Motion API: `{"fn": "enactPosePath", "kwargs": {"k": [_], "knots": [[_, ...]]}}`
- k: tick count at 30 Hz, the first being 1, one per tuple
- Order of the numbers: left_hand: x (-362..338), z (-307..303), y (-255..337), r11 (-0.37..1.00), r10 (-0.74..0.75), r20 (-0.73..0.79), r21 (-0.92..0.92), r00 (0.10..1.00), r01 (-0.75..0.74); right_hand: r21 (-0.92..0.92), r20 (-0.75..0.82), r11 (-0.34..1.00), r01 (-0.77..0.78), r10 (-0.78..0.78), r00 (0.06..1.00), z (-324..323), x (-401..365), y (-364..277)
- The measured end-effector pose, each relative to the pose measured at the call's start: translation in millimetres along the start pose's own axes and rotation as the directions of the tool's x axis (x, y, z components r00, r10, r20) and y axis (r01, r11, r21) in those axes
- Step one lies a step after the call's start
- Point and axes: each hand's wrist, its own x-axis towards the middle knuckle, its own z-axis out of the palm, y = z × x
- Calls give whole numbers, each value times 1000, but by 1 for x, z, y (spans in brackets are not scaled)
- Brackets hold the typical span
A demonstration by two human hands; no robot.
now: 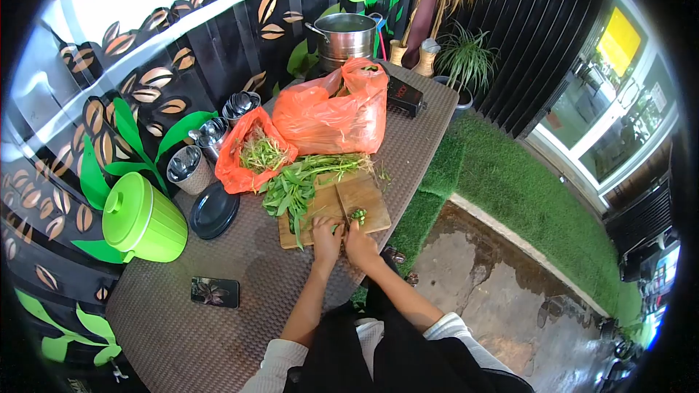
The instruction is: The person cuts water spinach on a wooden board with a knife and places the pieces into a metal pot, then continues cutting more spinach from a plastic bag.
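Leafy green stalks (300, 177), long and slender, are lying across the far left part of a rectangular brown wooden cutting board (373, 200), their leaves spilling past its edge onto a brown, woven-textured table (167, 335). I am viewing this remotely through the head camera, looking down over two forearms in pale ribbed sleeves.

At the near edge of the board, I am seeing the right hand (362, 246) closing around the handle of a straight-bladed knife (342, 206), its blade pointing away from the body. The left hand (327, 239) is resting just beside it with curled fingers; I cannot tell whether it is holding anything. Small chopped green pieces (358, 214) are sitting on the board, right of the blade.

Beyond the board, a large orange-red plastic bag (328, 120) is bulging upright. A smaller, open orange-red bag (231, 167) is standing to its left, holding thin pale-green trimmings (262, 151). Farther left, a round black plate (215, 211) is lying near a lime-green lidded plastic container (149, 222). A dark smartphone (215, 292) is lying nearer the body.
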Motion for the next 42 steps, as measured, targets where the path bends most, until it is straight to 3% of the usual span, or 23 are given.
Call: {"fn": "enactPosePath", "kwargs": {"k": [1,5,7,14,16,20,25,29,32,35,38,40,42], "knots": [[-2,-2,1,999,28,-8,-29,1000,-29,-8,61,1000,23,-22,998,-5,7,5],[-8,-6,8,996,67,-10,-54,998,-67,-2,34,999,49,-49,998,-1,-1,4],[-9,-7,7,994,106,-11,-7,994,-106,-78,17,995,-70,72,997,4,-16,-7],[-4,0,1,989,145,4,26,989,-145,-63,-79,996,-69,64,995,-9,-5,13],[-1,3,4,996,69,71,-65,995,-64,-104,-58,994,-22,16,998,-18,-3,19],[5,13,12,993,94,57,-74,994,-89,-88,19,996,-15,17,1000,-24,-4,21],[4,16,10,985,56,58,-167,997,-46,-67,-22,997,-29,28,999,-15,-13,8],[0,19,9,989,8,47,-150,999,-1,-20,14,1000,-18,19,1000,-15,9,17],[-3,20,5,995,91,26,-51,996,-89,-10,53,999,35,-35,998,-23,7,24],[-1,18,7,989,71,6,-129,997,-70,-128,0,992,25,-25,1000,-13,-11,19],[5,17,8,974,25,-12,-224,1000,-27,-73,-23,996,-52,51,998,-8,-8,11],[7,23,-2,926,-114,47,-357,992,123,-83,-17,996,-31,30,999,-3,8,22],[7,22,-2,910,-132,60,-389,989,145,-71,39,997,36,-34,999,-14,14,25]]}}
